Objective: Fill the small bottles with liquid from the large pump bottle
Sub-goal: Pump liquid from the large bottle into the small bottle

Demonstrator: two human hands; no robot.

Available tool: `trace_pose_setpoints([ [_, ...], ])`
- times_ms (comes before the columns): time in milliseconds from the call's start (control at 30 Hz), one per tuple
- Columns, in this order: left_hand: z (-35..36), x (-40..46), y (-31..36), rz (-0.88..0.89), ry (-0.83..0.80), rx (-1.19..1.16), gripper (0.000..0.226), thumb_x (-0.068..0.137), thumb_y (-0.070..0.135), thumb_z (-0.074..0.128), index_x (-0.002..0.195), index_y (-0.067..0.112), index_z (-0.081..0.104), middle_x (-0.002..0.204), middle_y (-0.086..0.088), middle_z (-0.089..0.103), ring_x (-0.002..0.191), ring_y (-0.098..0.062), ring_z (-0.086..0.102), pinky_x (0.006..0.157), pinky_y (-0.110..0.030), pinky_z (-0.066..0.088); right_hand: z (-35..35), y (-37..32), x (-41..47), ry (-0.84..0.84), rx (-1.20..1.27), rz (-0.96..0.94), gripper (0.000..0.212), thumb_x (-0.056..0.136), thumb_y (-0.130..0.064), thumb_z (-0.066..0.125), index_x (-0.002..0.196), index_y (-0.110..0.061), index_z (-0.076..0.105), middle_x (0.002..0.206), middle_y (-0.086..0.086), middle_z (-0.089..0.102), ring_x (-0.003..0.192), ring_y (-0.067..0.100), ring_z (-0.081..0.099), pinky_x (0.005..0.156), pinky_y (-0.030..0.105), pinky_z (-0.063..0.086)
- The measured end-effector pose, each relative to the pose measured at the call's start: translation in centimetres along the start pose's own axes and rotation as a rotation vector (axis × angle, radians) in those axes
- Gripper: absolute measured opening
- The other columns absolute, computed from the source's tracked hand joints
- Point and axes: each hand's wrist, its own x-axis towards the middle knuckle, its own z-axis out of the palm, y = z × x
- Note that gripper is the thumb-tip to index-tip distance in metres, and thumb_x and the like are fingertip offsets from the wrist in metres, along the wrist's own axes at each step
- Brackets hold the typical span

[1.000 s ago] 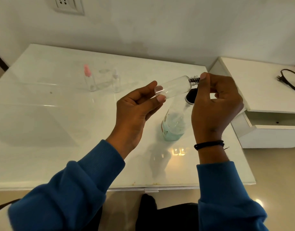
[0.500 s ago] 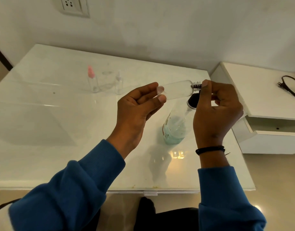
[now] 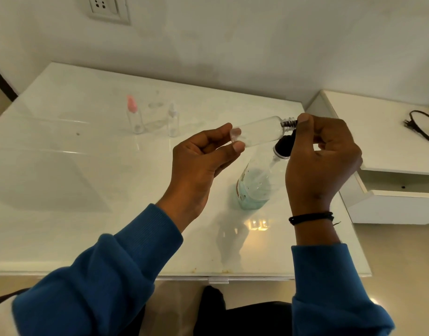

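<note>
1. Your left hand (image 3: 201, 163), at the centre of the frame, pinches the base end of a clear small bottle (image 3: 257, 132) between thumb and fingertips and holds it nearly level above the table (image 3: 63, 190).
2. Your right hand (image 3: 322, 161), centre right, has its fingers curled at the bottle's threaded neck (image 3: 289, 123). The thumb tip touches the threads. Whether a cap sits inside the curled fingers you cannot tell, because the hand hides it.
3. The held bottle looks empty, so the step in hand seems to be opening it ahead of filling.
4. The large bottle (image 3: 253, 187) stands on the table just below and behind your hands, with pale blue liquid in its lower part. Its dark top (image 3: 282, 147) shows just under the small bottle's neck, partly hidden by your right hand.
5. Three more small bottles stand in the upper left of the frame, one with a pink cap (image 3: 131, 106).
6. The next move likely calls for freeing your right hand, turning the small bottle mouth-up, and bringing its narrow mouth close under the large bottle's outlet before you dispense. Steady alignment matters, since the opening is narrow and spills are likely.
</note>
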Motion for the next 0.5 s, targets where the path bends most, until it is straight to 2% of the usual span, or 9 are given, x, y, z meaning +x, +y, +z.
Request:
trace_pose_setpoints([
  [133, -0.13, 0.07, 0.05, -0.001, 0.017, 0.012, 0.038, 0.082, -0.003, 0.074, 0.119, 0.007, 0.07, 0.111, -0.007, 0.077, 0.108, -0.026, 0.073, 0.092, -0.032, 0.058, 0.0, 0.14, -0.37, -0.027, -0.003, 0.008, 0.014, 0.094, -0.018, 0.066, 0.085, -0.01, 0.073, 0.081, 0.002, 0.07, 0.068, 0.003, 0.058, 0.062, 0.003, 0.04],
  [300, -0.06, 0.09, 0.35, 0.025, 0.009, 0.04, 0.038, 0.081, 0.0, 0.075, 0.118, 0.009, 0.071, 0.112, -0.006, 0.077, 0.109, -0.026, 0.073, 0.095, -0.035, 0.058, -0.19, 0.0, -0.07, -0.015, -0.017, -0.034, 0.016, 0.094, -0.019, 0.065, 0.084, -0.01, 0.073, 0.081, 0.0, 0.07, 0.07, 0.014, 0.062, 0.066, 0.001, 0.038],
  [500, -0.05, 0.12, 0.34, 0.016, 0.018, 0.025, 0.039, 0.08, -0.002, 0.075, 0.118, 0.007, 0.07, 0.111, -0.007, 0.077, 0.108, -0.026, 0.073, 0.093, -0.034, 0.058, 0.05, -0.01, -0.4, -0.021, -0.014, -0.028, 0.014, 0.094, -0.018, 0.066, 0.084, -0.01, 0.072, 0.081, 0.001, 0.069, 0.068, 0.009, 0.059, 0.062, 0.002, 0.04],
])
